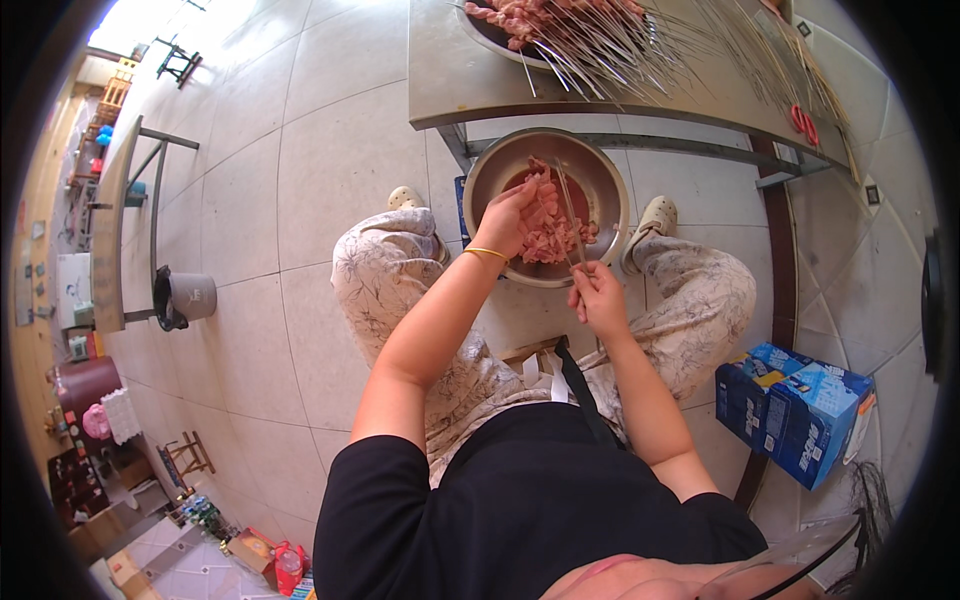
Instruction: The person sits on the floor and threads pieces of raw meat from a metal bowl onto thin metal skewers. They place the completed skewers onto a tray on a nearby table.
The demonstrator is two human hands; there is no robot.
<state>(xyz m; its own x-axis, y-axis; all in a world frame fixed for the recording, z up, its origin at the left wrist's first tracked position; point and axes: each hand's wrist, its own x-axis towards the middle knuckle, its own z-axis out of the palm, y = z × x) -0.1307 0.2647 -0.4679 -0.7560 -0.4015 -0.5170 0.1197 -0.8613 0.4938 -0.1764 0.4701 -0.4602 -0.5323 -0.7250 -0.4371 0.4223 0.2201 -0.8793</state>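
Observation:
Between my knees stands a wide metal basin [489, 176] with pieces of raw meat [546, 246] and reddish liquid at its bottom. My left hand [508, 216] is over the basin, its fingers closed on a piece of raw meat [541, 180]. Lower right, at the basin's near rim, my right hand [598, 297] grips thin metal skewers [568, 196] that slant up across the basin beside the left hand. Part of the meat is hidden by my left fingers. Whether a skewer passes through the held piece, I cannot tell.
A metal table [442, 90] stands beyond the basin. On it are a bowl [480, 34] of skewered meat, loose skewers [739, 52] and red-handled scissors [804, 124]. Blue cartons [795, 409] sit at right; a grey bin [191, 295] stands at left.

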